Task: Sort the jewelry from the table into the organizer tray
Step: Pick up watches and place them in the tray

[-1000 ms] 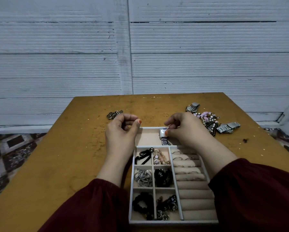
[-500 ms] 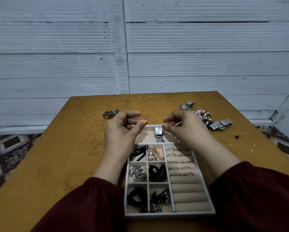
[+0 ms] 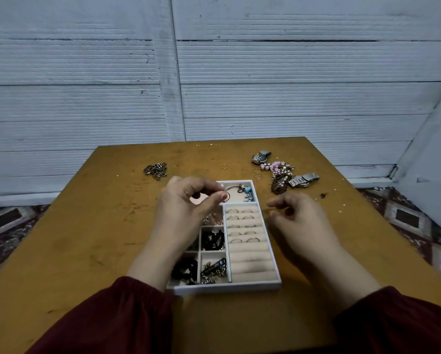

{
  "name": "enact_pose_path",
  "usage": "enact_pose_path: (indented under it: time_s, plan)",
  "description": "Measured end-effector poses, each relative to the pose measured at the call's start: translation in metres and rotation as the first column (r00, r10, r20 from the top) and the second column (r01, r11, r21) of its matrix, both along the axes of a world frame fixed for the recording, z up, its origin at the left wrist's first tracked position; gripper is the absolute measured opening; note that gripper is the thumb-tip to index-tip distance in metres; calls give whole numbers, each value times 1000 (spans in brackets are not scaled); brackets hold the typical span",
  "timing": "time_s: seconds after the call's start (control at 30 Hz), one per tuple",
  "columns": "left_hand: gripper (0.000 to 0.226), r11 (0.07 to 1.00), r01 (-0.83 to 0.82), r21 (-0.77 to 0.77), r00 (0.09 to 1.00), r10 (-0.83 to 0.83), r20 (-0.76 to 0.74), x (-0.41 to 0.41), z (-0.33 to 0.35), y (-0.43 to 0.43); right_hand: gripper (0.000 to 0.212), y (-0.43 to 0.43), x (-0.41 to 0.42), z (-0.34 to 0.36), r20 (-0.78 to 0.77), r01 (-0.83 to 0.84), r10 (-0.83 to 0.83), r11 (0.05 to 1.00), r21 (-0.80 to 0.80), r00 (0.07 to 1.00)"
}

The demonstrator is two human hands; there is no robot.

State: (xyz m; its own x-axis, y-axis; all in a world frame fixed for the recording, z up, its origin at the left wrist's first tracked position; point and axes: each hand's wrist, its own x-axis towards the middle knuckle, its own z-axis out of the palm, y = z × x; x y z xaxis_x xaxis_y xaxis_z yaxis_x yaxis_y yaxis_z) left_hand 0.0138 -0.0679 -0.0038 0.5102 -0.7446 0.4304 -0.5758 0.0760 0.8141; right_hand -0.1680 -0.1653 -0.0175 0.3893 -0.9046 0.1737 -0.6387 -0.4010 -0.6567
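The white organizer tray (image 3: 275,264) with beige lining lies in the middle of the wooden table. Its right column holds several thin rings (image 3: 242,226) in padded rolls; the left cells hold dark jewelry (image 3: 213,240). A bangle with blue charms (image 3: 245,190) lies in the top compartment. My left hand (image 3: 183,215) hovers over the tray's upper left and pinches a thin ring (image 3: 226,197) between thumb and forefinger above that compartment. My right hand (image 3: 298,223) is just right of the tray, fingers loosely curled, with nothing visible in it.
Loose jewelry lies beyond the tray: a heap of metal pieces (image 3: 156,170) at the far left, a small gold ring (image 3: 224,166), thin rings (image 3: 257,173), pink bead bracelets (image 3: 278,166), a dark bracelet (image 3: 279,184) and two silver watches (image 3: 261,157) (image 3: 303,180).
My right hand has drawn back from the top compartment to the tray's right side. The watch seen there is out of sight; a charm bangle shows instead. My left hand now pinches a ring.
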Motion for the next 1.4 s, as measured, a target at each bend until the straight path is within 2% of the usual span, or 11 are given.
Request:
enact_pose_path:
  time_s: [0.13, 0.23, 0.37, 0.57, 0.7, 0.93, 1.13, 1.4]
  plan:
    - [14, 1000, 17, 2, 996, -17, 89, -20, 0, 12, 31, 15, -12, -10, -238, -6, -24, 992, -124, 971]
    - [12, 999, -4, 32, 996, 1, 92, -32, -2, 20, 47, 24, -17, -16, -363, -93, 39, 987, -132, 931]
    - [7, 996, -63, 64, 989, 53, 141, -46, -4, 30, 53, 31, -24, -26, -479, -166, 94, 980, -111, 873]
    - [10, 991, -96, 90, 961, 68, 269, -56, -9, 38, 57, 29, -25, -30, -491, -172, 114, 982, -74, 864]
    - [7, 984, -137, 114, 899, 75, 431, -60, -12, 41, 57, 30, -27, -29, -476, -176, 119, 981, -76, 871]
    - [11, 979, -146, 141, 789, 29, 613, -53, -16, 37, 57, 30, -27, -29, -454, -172, 121, 982, -73, 883]
    - [9, 965, -136, 226, 765, -42, 642, -51, -15, 34, 57, 31, -28, -29, -447, -169, 118, 983, -76, 887]
    - [17, 942, -135, 309, 767, -98, 634, -54, -15, 35, 56, 31, -28, -29, -450, -168, 116, 983, -77, 885]
